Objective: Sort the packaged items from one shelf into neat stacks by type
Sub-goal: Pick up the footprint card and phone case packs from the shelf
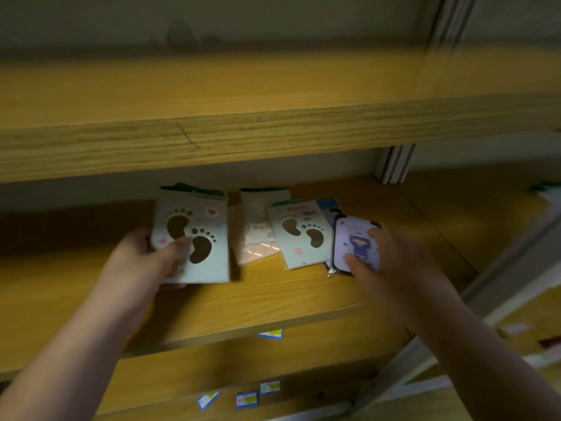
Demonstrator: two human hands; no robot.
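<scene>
Wooden shelf unit, dim light, frame motion-blurred. Packaged items sit on the middle shelf [273,287], all toward its centre-right.

Left hand [145,256] grips a pale footprint pack [194,238] with two foot-shaped cutouts: thumb curled over the front face, fingers behind, pack lifted and tilted up toward the camera.

Right hand [391,253] pinches a purple cartoon card [356,243], thumb on the front near its lower edge, fingers curled over the right edge. Card sits on a small pile; a blue-edged pack [326,205] pokes out behind it.

Between the hands: a second footprint pack [300,235] lies tilted on the shelf, overlapping a clear sleeve with a cat print [256,235], its pink lower part showing.

Upper shelf board [273,138] runs across above. Price labels [247,399] stick to the lower shelf edges.
</scene>
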